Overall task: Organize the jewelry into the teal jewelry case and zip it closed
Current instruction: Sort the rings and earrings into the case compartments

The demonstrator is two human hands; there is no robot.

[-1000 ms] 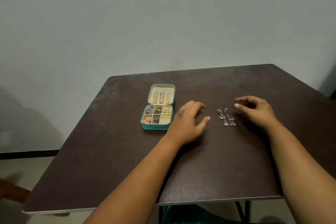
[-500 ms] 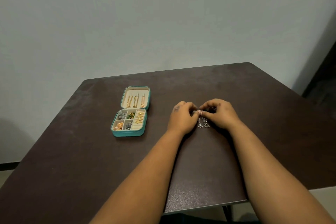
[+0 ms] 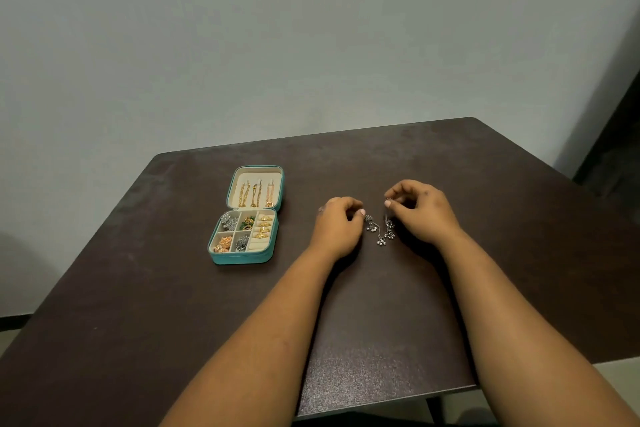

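The teal jewelry case (image 3: pixel 242 256) lies open on the dark table (image 3: pixel 381 322), left of my hands. Its lid holds long gold earrings, and its compartments hold gold rings, silver pieces and green pieces. Two silver dangling earrings (image 3: pixel 380 229) are between my hands. My left hand (image 3: pixel 337 227) pinches the top of the left earring. The top of the right earring is pinched by my right hand (image 3: pixel 420 210), a little above the table. Both earrings' lower ends touch or nearly touch the tabletop.
A pale wall stands behind the table. The table's front edge runs close under my forearms, and its right corner falls away toward a dark doorway (image 3: pixel 613 135) at the far right.
A second ago both hands were open beside the earrings lying on the table. They closed in on the pair, and now they have drawn apart, each pinching one earring. The view shifted.
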